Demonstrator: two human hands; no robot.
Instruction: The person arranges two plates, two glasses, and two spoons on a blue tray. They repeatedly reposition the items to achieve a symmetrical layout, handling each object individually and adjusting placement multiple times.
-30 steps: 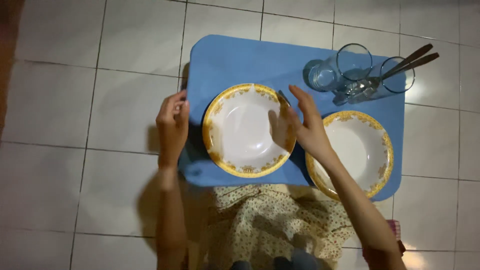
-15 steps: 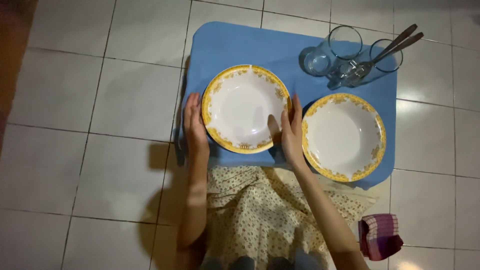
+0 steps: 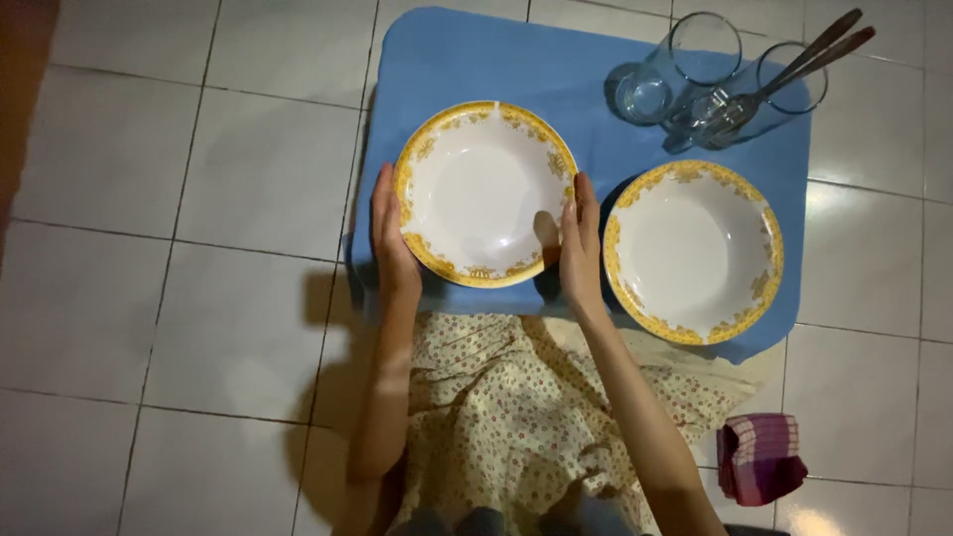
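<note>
A: Where does the gold-rimmed soup plate (image 3: 483, 192) sit, and how would it handle?

B: It lies flat on the blue tray table (image 3: 467, 60), toward the near left corner. It looks like glazed ceramic or melamine: stiff, smooth and probably slippery, likely to chip if knocked. The raised rim is the sensible place to grip, at two opposite sides.

A: Which is how the person has it?

B: Yes. The left hand (image 3: 393, 238) cups the plate's left edge with fingers straight along the rim, and the right hand (image 3: 580, 250) presses the right edge the same way, thumb over the lip. Both hands grasp the plate; neither is clenched.

A: And around it?

B: A second matching soup plate (image 3: 693, 251) lies just beside it at the near right corner. Two drinking glasses (image 3: 685, 69) stand at the far right corner, one holding cutlery (image 3: 794, 69). A checked cloth (image 3: 760, 457) lies on the tiled floor (image 3: 199, 149).
</note>
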